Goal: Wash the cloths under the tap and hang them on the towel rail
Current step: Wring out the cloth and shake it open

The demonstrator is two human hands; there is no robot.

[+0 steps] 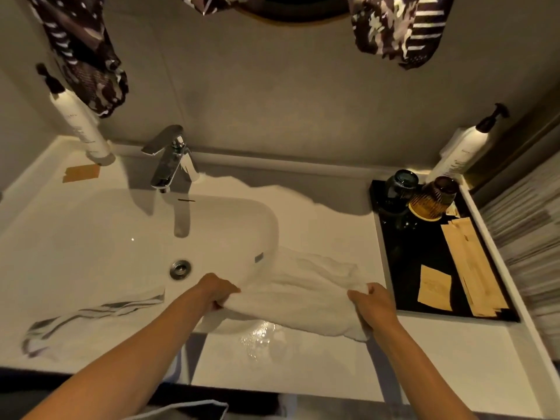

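Observation:
A plain white cloth (298, 291) lies stretched across the sink's right rim and the counter. My left hand (219, 291) grips its left end over the basin (91, 237), and my right hand (374, 303) grips its right end near the black tray. A second white cloth with grey stripes (88, 324) lies crumpled on the counter at the front left. The chrome tap (171, 160) stands behind the basin, and no water runs from it. No towel rail is in view.
A black tray (430, 268) at the right holds two upturned cups and paper sachets. Pump bottles stand at the back left (86, 128) and back right (463, 150). A water puddle (257, 338) shines on the front counter. Patterned dark cloth (397, 28) hangs above.

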